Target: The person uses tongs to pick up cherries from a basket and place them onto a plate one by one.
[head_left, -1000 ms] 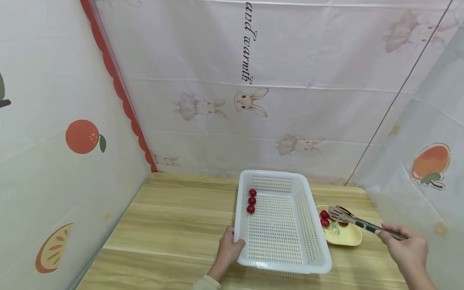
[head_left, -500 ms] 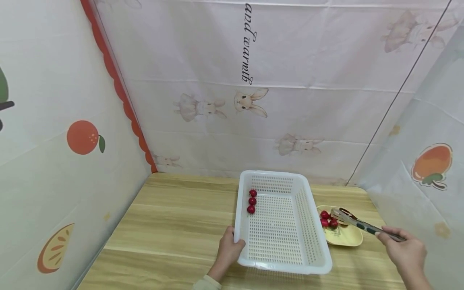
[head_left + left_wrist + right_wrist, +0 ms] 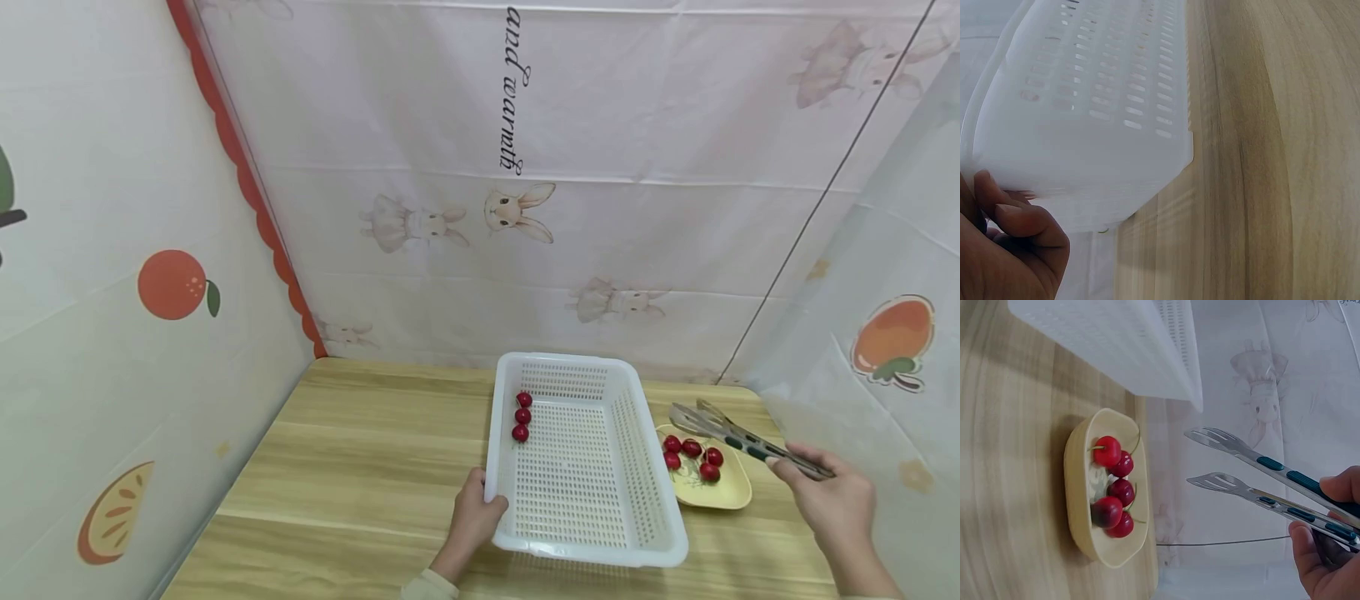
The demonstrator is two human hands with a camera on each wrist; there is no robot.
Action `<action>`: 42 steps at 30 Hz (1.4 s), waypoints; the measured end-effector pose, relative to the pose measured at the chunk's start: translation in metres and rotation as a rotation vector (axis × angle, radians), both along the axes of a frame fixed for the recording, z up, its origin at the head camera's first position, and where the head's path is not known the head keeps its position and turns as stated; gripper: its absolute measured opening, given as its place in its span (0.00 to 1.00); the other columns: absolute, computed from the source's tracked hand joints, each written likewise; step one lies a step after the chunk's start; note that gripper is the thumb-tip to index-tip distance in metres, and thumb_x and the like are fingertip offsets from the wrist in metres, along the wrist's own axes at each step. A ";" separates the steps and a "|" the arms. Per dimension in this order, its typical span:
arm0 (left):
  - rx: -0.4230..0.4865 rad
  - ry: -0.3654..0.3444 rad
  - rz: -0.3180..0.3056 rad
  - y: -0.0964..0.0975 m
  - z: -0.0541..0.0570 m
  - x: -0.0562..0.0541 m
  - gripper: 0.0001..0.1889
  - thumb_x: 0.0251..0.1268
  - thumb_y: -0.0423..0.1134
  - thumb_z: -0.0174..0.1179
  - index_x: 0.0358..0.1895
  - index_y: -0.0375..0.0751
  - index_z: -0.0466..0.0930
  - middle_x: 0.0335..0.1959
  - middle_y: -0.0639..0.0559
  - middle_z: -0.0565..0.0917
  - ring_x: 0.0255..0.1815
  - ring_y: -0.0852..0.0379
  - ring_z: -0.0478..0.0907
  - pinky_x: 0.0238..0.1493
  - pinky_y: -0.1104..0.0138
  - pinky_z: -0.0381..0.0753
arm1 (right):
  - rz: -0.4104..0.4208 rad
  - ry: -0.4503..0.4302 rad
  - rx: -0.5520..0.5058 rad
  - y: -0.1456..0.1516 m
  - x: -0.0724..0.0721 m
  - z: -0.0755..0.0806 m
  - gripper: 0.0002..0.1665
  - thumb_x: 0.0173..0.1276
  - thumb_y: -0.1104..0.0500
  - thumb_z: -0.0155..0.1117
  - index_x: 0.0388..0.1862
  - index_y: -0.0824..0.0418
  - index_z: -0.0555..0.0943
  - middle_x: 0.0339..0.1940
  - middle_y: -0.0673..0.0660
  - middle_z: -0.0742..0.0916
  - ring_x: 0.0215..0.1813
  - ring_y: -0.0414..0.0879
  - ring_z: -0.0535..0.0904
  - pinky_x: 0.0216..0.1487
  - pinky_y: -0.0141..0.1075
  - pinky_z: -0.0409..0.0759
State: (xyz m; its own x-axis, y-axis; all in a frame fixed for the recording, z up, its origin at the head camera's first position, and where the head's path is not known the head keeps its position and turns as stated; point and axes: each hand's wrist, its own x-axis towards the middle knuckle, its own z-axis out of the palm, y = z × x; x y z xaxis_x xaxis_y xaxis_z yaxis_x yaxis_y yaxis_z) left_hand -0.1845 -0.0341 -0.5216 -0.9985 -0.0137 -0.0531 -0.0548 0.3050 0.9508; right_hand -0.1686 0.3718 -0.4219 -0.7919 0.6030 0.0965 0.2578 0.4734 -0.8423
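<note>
White rectangular plastic basket [image 3: 570, 475] left of yellow rounded dish [image 3: 716, 496]

The dish, on a wood-grain table [image 3: 360, 450], holds five round red cherries [image 3: 692, 448]; three more cherries [image 3: 522, 416] lie inside the basket, along its left side. Above the dish hang silver metal tongs [image 3: 726, 430].

Head view: I look forward and down from the near side of the table [image 3: 360, 450], well back, with the far wall [image 3: 420, 125] taking the upper half. Left wrist: close in beside the left hand [image 3: 476, 512], picture turned sideways, I face the outer side of the basket [image 3: 1079, 144]. Right wrist: also sideways, from by the right hand [image 3: 842, 504]; tongs [image 3: 1270, 464] near, bowl [image 3: 1076, 494] farther off, far wall behind. All three views share the basket; head and right wrist share bowl and tongs.
</note>
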 end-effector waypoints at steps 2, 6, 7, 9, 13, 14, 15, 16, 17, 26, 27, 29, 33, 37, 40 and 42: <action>-0.001 0.002 0.001 0.000 0.000 0.000 0.16 0.47 0.24 0.54 0.43 0.26 0.67 0.35 0.37 0.78 0.32 0.51 0.77 0.30 0.61 0.80 | 0.017 0.005 -0.027 -0.003 -0.002 0.003 0.07 0.52 0.59 0.72 0.31 0.51 0.84 0.17 0.25 0.75 0.22 0.24 0.73 0.21 0.22 0.72; -0.003 0.003 0.000 0.000 0.000 0.000 0.16 0.47 0.24 0.54 0.43 0.25 0.67 0.35 0.37 0.78 0.32 0.51 0.78 0.30 0.61 0.80 | 0.048 0.027 -0.100 -0.012 -0.008 0.009 0.08 0.52 0.61 0.71 0.31 0.51 0.83 0.21 0.27 0.76 0.24 0.27 0.74 0.21 0.23 0.73; -0.001 0.004 0.000 0.000 0.000 0.000 0.16 0.47 0.24 0.54 0.43 0.25 0.67 0.35 0.36 0.78 0.31 0.51 0.78 0.30 0.61 0.80 | 0.055 0.032 -0.113 -0.015 -0.008 0.009 0.08 0.52 0.62 0.71 0.30 0.51 0.83 0.22 0.28 0.76 0.24 0.27 0.74 0.21 0.24 0.73; 0.003 0.004 0.002 -0.001 0.000 0.000 0.16 0.47 0.24 0.54 0.43 0.25 0.67 0.35 0.36 0.78 0.31 0.51 0.78 0.30 0.61 0.80 | 0.068 0.048 -0.136 -0.020 -0.011 0.011 0.08 0.52 0.64 0.71 0.29 0.51 0.83 0.24 0.29 0.76 0.25 0.28 0.74 0.21 0.24 0.73; 0.006 -0.001 0.006 -0.001 0.000 0.000 0.16 0.47 0.24 0.54 0.43 0.26 0.67 0.35 0.37 0.78 0.31 0.51 0.78 0.30 0.61 0.80 | 0.102 0.071 -0.134 -0.029 -0.014 0.011 0.07 0.52 0.64 0.70 0.30 0.56 0.84 0.26 0.32 0.76 0.27 0.29 0.74 0.22 0.24 0.74; 0.005 -0.003 0.006 -0.001 0.000 0.000 0.16 0.47 0.24 0.54 0.43 0.26 0.67 0.35 0.37 0.78 0.32 0.51 0.78 0.30 0.61 0.80 | 0.119 0.074 -0.134 -0.031 -0.016 0.011 0.07 0.52 0.64 0.70 0.31 0.58 0.84 0.26 0.33 0.77 0.27 0.29 0.74 0.23 0.24 0.74; 0.005 -0.003 0.006 -0.001 0.000 0.000 0.16 0.47 0.24 0.54 0.43 0.26 0.67 0.35 0.37 0.78 0.32 0.51 0.78 0.30 0.61 0.80 | 0.140 0.075 -0.134 -0.034 -0.016 0.011 0.08 0.53 0.64 0.70 0.34 0.61 0.83 0.26 0.33 0.77 0.28 0.29 0.75 0.24 0.24 0.75; 0.003 -0.006 0.006 -0.001 0.000 0.000 0.16 0.47 0.24 0.54 0.43 0.26 0.67 0.35 0.37 0.78 0.32 0.51 0.78 0.30 0.61 0.80 | 0.159 0.068 -0.127 -0.035 -0.017 0.011 0.10 0.54 0.64 0.70 0.36 0.63 0.83 0.28 0.34 0.78 0.28 0.29 0.75 0.25 0.24 0.75; 0.000 -0.008 0.005 -0.001 0.000 0.000 0.16 0.47 0.24 0.54 0.43 0.27 0.67 0.35 0.38 0.78 0.32 0.51 0.78 0.30 0.61 0.81 | 0.179 0.059 -0.112 -0.037 -0.018 0.011 0.13 0.55 0.62 0.70 0.39 0.65 0.83 0.29 0.35 0.78 0.29 0.29 0.75 0.26 0.24 0.75; -0.007 -0.013 0.012 0.000 -0.001 0.000 0.15 0.47 0.25 0.55 0.43 0.28 0.68 0.34 0.40 0.78 0.31 0.52 0.77 0.31 0.61 0.80 | 0.312 0.056 -0.056 -0.058 -0.030 0.010 0.21 0.58 0.63 0.66 0.48 0.74 0.78 0.40 0.52 0.79 0.29 0.34 0.75 0.26 0.28 0.77; -0.004 -0.015 0.010 0.000 -0.001 0.000 0.16 0.47 0.25 0.55 0.43 0.28 0.68 0.34 0.40 0.78 0.31 0.52 0.77 0.31 0.61 0.80 | 0.322 0.054 -0.054 -0.060 -0.031 0.009 0.21 0.58 0.63 0.65 0.48 0.74 0.78 0.40 0.53 0.80 0.28 0.35 0.75 0.25 0.28 0.77; 0.003 -0.018 0.006 0.000 -0.001 0.001 0.16 0.47 0.25 0.55 0.43 0.27 0.68 0.34 0.39 0.78 0.31 0.52 0.77 0.31 0.61 0.80 | 0.331 0.047 -0.056 -0.065 -0.032 0.008 0.21 0.58 0.64 0.65 0.48 0.74 0.78 0.40 0.55 0.81 0.27 0.35 0.74 0.24 0.29 0.76; 0.007 -0.018 0.003 0.000 -0.001 0.001 0.16 0.47 0.25 0.55 0.43 0.26 0.68 0.34 0.38 0.77 0.31 0.52 0.77 0.31 0.61 0.80 | 0.350 0.026 -0.097 -0.073 -0.036 0.007 0.21 0.58 0.64 0.65 0.50 0.74 0.77 0.38 0.58 0.83 0.22 0.37 0.73 0.19 0.30 0.73; 0.001 -0.013 0.006 -0.001 -0.001 0.001 0.16 0.47 0.25 0.55 0.42 0.27 0.68 0.34 0.39 0.77 0.31 0.52 0.77 0.31 0.60 0.80 | 0.374 -0.008 -0.133 -0.080 -0.040 0.006 0.24 0.58 0.63 0.66 0.53 0.73 0.76 0.37 0.61 0.84 0.21 0.38 0.75 0.15 0.31 0.72; 0.000 -0.015 0.008 0.000 -0.001 0.001 0.15 0.47 0.25 0.55 0.42 0.27 0.68 0.34 0.39 0.77 0.31 0.52 0.77 0.31 0.60 0.80 | 0.388 -0.041 -0.133 -0.086 -0.043 0.004 0.26 0.58 0.62 0.67 0.53 0.72 0.76 0.36 0.60 0.84 0.17 0.39 0.72 0.13 0.33 0.70; 0.001 -0.015 0.008 0.000 -0.001 0.001 0.15 0.47 0.25 0.55 0.42 0.27 0.68 0.34 0.39 0.77 0.31 0.52 0.77 0.31 0.61 0.80 | 0.403 -0.049 -0.121 -0.090 -0.044 0.002 0.25 0.57 0.61 0.67 0.53 0.73 0.76 0.35 0.61 0.85 0.16 0.39 0.71 0.12 0.33 0.69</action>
State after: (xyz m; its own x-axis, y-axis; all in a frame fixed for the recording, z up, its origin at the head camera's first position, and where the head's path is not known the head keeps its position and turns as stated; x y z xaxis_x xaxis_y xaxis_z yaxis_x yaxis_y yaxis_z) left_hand -0.1839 -0.0346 -0.5228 -0.9975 -0.0220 -0.0679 -0.0713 0.3031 0.9503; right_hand -0.2129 0.2820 -0.4195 -0.9685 0.2490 0.0007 0.1132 0.4429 -0.8894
